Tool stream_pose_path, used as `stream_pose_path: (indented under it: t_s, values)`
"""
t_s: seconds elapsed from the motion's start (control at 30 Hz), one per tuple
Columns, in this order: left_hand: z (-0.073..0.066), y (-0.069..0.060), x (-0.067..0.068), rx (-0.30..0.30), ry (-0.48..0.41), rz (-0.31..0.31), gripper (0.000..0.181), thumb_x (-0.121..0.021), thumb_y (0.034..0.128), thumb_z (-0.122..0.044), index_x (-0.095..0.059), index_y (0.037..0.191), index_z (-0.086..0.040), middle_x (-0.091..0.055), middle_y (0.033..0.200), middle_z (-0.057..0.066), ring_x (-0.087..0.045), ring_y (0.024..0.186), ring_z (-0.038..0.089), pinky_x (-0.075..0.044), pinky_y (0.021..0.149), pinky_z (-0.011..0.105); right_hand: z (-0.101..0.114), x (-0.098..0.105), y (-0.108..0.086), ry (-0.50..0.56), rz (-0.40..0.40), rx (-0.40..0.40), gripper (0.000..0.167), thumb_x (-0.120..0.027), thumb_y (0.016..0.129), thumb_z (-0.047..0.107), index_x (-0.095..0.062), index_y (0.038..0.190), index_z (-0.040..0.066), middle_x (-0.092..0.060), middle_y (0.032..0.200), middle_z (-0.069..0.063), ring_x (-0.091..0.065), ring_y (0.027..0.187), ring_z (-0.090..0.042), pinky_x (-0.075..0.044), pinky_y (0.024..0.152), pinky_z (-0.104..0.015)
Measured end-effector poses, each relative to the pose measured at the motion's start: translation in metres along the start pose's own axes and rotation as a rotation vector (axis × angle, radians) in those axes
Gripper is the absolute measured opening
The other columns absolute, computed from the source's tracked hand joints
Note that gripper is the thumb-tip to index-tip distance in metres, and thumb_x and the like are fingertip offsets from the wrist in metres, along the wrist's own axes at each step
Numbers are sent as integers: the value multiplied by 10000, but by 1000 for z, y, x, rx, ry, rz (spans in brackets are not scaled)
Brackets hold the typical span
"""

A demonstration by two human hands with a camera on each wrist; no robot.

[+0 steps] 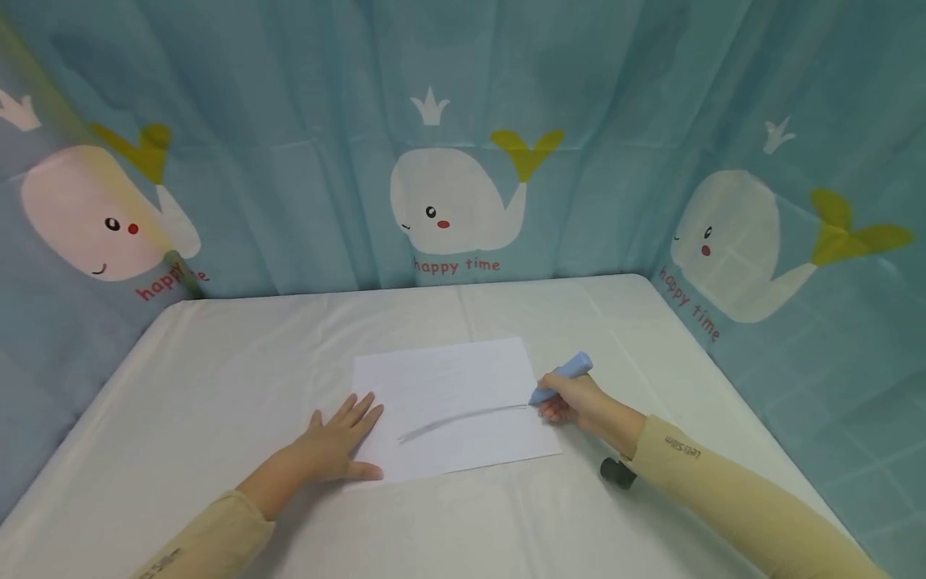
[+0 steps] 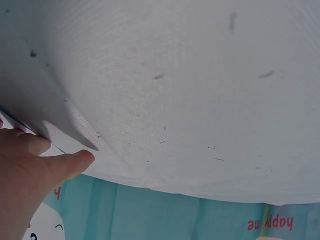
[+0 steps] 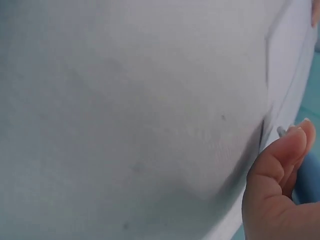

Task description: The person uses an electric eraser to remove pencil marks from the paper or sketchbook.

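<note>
A white sheet of paper (image 1: 441,378) lies flat on the table, with a thin grey stroke (image 1: 463,416) curving across it. My left hand (image 1: 333,446) rests on the sheet's left edge, fingers spread and thumb near the lower left corner. At the right edge, my right hand (image 1: 582,402) holds a thick blue marker (image 1: 576,366) between thumb and fingers. The marker's tip is at the right end of the stroke. In the right wrist view the thumb and fingers close around the blue barrel (image 3: 309,180), partly hiding it.
A small black cylindrical object (image 1: 616,473) lies beside the right sleeve, which partly covers it. White cloth (image 1: 217,362) covers the table. Blue curtains (image 1: 304,201) printed with whales stand along the back and both sides.
</note>
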State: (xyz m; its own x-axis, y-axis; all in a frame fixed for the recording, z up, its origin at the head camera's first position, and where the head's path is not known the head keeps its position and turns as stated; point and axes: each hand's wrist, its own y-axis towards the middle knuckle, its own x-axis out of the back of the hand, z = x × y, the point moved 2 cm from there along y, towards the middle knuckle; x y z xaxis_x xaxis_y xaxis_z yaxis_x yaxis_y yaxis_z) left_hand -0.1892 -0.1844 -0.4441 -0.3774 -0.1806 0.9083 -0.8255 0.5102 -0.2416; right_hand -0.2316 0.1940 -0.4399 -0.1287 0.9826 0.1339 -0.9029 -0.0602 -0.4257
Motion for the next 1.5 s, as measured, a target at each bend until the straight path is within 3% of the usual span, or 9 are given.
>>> stream_pose_path:
  t_s: [1.1, 1.33, 1.5]
  values:
    - [-6, -4, 7, 3, -13, 4, 1001, -725, 785, -549, -307, 1488, 27, -165, 1570, 254, -100, 1423, 488, -59, 967, 801, 0, -2, 0, -34, 34, -8, 183, -556, 867, 110, -590, 929, -59, -620, 604, -77, -573, 483, -105, -494, 508, -215]
    - [-4, -3, 5, 7, -16, 8, 1011, -718, 785, -566, -301, 1492, 24, -156, 1575, 247, -93, 1427, 481, -45, 972, 798, 0, -1, -3, -26, 31, -7, 167, -548, 877, 103, -585, 930, -51, -617, 600, -76, -567, 478, -99, -484, 500, -213]
    - [-5, -2, 4, 8, -16, 10, 1002, -722, 788, -555, -302, 1493, 21, -162, 1573, 248, -95, 1428, 480, -47, 974, 796, 1, 3, -2, -20, -13, -5, 181, -553, 884, 102, -554, 978, -53, -614, 589, -75, -565, 468, -96, -482, 490, -207]
